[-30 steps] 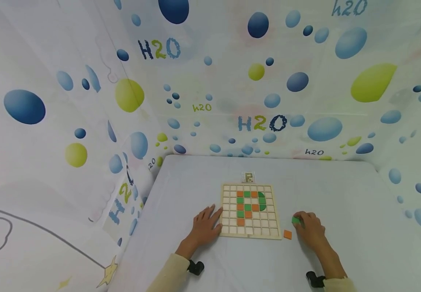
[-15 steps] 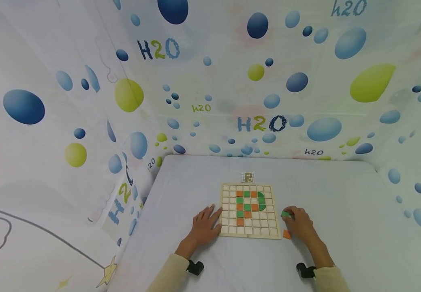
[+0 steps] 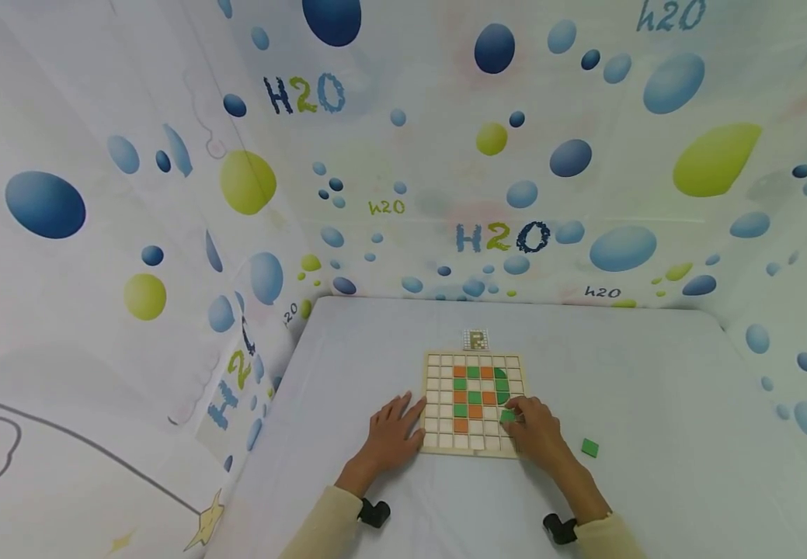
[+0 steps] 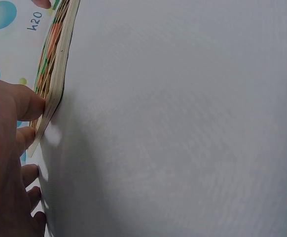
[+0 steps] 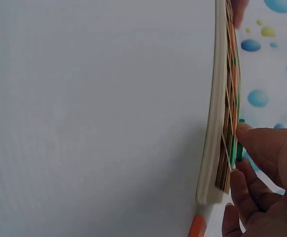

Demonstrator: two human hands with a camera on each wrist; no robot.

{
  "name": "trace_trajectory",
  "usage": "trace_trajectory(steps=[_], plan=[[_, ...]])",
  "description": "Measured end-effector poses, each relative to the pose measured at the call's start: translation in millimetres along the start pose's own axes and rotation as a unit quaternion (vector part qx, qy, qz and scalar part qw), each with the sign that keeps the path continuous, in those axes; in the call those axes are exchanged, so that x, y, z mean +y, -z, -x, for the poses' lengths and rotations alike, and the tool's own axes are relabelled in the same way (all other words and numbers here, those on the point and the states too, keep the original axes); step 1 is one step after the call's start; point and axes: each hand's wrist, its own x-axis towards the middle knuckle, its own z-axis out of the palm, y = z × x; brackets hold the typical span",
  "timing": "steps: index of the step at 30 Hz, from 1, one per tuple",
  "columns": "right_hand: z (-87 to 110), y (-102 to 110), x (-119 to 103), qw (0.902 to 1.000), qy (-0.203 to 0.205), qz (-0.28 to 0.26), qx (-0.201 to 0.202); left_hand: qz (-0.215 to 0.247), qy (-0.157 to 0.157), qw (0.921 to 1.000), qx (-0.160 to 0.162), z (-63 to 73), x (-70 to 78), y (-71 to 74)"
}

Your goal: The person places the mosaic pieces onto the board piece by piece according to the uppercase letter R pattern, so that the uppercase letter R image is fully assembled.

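Observation:
A wooden grid board [image 3: 434, 440] lies on the table, its inlaid orange and green tiles forming a letter-like pattern, with a dark green half-round piece [image 3: 502, 394] at the right. My right hand [image 3: 541, 436] pinches a green square tile [image 3: 507, 416] over the board's lower right cells. In the right wrist view, thumb and fingers hold that green tile [image 5: 239, 151] on edge at the board. My left hand [image 3: 392, 436] rests at the board's left edge, fingers spread; in the left wrist view the thumb [image 4: 31, 102] touches the frame.
Another green tile [image 3: 589, 448] lies on the white tablecloth [image 3: 655, 388], right of my right hand. An orange tile [image 5: 197, 226] sits near the board's corner, hidden in the head view. A small pattern card [image 3: 476, 340] lies behind the board. Printed curtains surround the table.
My right hand has carried the green tile leftward from the tablecloth onto the board. A second green tile has come into view, while the orange one is now covered. The left hand stays put.

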Motion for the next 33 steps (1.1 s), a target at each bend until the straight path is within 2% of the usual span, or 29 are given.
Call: trace_trajectory(steps=[10,16,23,28,33], plan=[[11.2,-14.9,-17.7,0.9972,0.071,0.018,0.009,0.001,-0.002,1.0,-0.003,2.0,-0.1,1.1],[14.1,-15.2,-20.4,0.9965,0.08,0.025,-0.001,0.0,-0.001,1.0,-0.004,2.0,-0.4,0.8],[16.4,-11.3,-23.3,0.9942,0.098,0.042,0.007,0.005,-0.004,1.0,0.0,1.6,0.1,0.7],[17.7,-12.4,-22.0,0.9946,0.094,0.044,0.003,0.007,-0.006,0.9999,0.007,1.4,-0.8,-1.3],[19.8,-14.2,-20.3,0.9933,0.108,0.038,0.018,0.008,-0.02,0.9996,0.018,1.5,-1.6,-1.2]])
